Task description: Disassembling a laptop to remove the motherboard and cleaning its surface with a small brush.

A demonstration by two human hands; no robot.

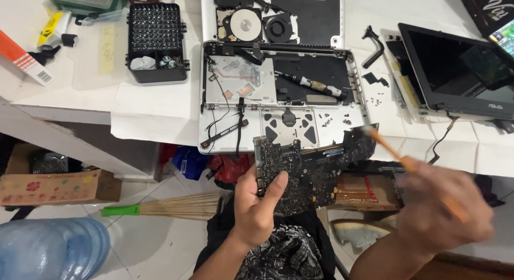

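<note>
My left hand (257, 202) grips the left end of a dark laptop circuit board (316, 167), held out level below the table's front edge. My right hand (441, 213), blurred by motion, holds a thin orange-handled brush (393, 151) whose tip touches the board's upper right corner. On the white table behind the board lies an opened white laptop shell (284, 98) with a silver drive, trackpad underside and a black screwdriver (310, 84) resting inside.
A black bit case (156, 41) stands at the back left. A second opened laptop (460, 71) sits at the right. Below the table are a broom (171, 207), a cardboard box (56, 186), a blue water jug (51, 248) and a shoe (358, 232).
</note>
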